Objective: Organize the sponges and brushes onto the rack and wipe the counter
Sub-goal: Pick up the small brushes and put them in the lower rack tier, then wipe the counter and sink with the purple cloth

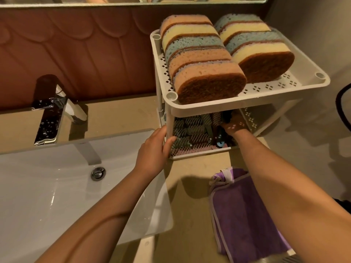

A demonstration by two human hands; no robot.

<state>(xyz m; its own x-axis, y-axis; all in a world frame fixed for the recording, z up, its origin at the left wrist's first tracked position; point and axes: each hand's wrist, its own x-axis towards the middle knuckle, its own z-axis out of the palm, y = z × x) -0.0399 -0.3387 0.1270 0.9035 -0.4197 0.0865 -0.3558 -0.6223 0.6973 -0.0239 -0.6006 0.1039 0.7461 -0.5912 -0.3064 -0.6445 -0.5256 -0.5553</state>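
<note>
From the head camera we look down at a white rack (247,108) with two shelves. It stands on the tan counter (190,215), just to the right of the sink (57,205). The top shelf is full of sponges (201,59). They stand on their edges in two rows, side by side, packed close together. They are orange, yellow and blue, and each one has a brown rough side. The low shelf holds the brushes (190,133), which lie flat with their bristles touching each other. Our left hand (153,154) is at the front left corner of the rack. Its fingers and thumb curl round the thin white post there, down by the low shelf. Our right hand (235,124) is pushed into the low shelf, under the top one. It is dim in there, with small spots of light on the back of the hand. A dark brush (219,137) with a bit of blue on it lies just beside the hand. The hand may be touching it, but we cannot tell if the fingers hold anything. A purple cloth (247,205) lies folded on the counter in front of the rack, partly under our right arm. At the back of the sink stands a shiny tap (51,114) with drops of water on it, and a round drain (97,173) sits in the bowl. Behind it all is a brown wall (85,54), with the bottom edge of a mirror (114,0) above.
</note>
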